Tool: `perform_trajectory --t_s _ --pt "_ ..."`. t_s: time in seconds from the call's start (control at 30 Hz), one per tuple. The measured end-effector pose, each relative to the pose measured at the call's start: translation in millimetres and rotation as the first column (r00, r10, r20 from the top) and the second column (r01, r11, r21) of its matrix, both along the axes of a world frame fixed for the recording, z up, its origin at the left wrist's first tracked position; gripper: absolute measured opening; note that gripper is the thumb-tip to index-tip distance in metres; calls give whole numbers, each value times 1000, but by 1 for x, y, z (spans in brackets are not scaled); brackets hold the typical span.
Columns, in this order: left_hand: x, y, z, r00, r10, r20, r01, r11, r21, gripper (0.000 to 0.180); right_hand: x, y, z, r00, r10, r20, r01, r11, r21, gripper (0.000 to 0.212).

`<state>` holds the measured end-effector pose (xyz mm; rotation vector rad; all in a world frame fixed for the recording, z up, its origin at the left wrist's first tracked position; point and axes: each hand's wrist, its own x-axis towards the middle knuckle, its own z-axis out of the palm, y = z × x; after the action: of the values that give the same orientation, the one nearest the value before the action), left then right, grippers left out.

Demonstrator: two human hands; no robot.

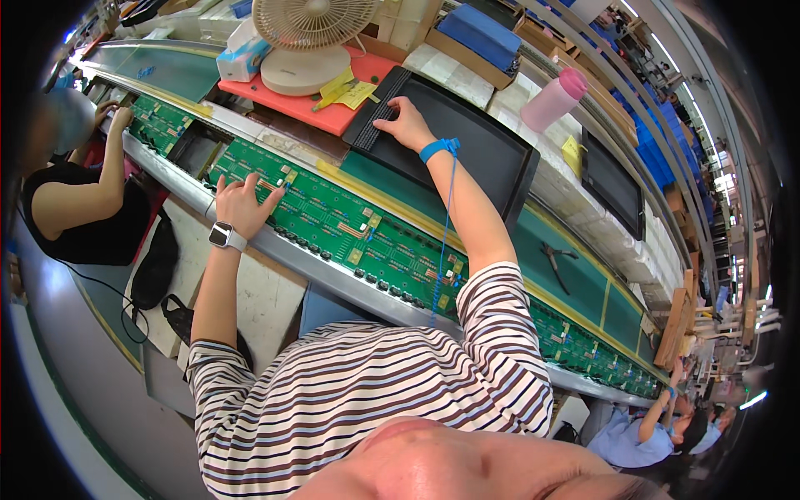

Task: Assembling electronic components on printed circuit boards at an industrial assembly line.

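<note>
My left hand [242,207] lies spread over a long green circuit board [325,218], its fingertips near the small parts along the upper half. Its wrist carries a watch [222,234]. Over the left end of a black tray [475,142] is my right hand [407,125], thumb and forefinger curved and apart beside rows of small black parts [388,107]. I make out nothing between those fingertips. A blue wrist strap [440,150] circles the right wrist, and its coiled cord hangs down across the board.
Pliers [555,265] lie on the green belt to the right. Behind stand a fan [308,58] on a red board, yellow paper [346,90], a tissue pack [243,55] and a pink bottle [553,100]. More circuit boards [583,350] continue right. Co-workers sit at both ends.
</note>
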<state>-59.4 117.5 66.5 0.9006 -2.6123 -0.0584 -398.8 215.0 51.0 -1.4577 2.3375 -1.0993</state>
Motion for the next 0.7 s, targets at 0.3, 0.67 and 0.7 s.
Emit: perform_trajectory --t_s 0.3,0.67,0.7 --pt "-4 9 5 996 21 87 -23 1000 21 63 -7 14 1 977 98 189 -86 994 -68 55" --pt "-4 8 0 1000 5 15 -5 1000 29 68 4 19 14 964 203 -169 -188 977 102 47" --pt "-3 7 0 1000 12 12 -12 1000 27 68 4 18 14 968 192 -163 -177 979 104 47"
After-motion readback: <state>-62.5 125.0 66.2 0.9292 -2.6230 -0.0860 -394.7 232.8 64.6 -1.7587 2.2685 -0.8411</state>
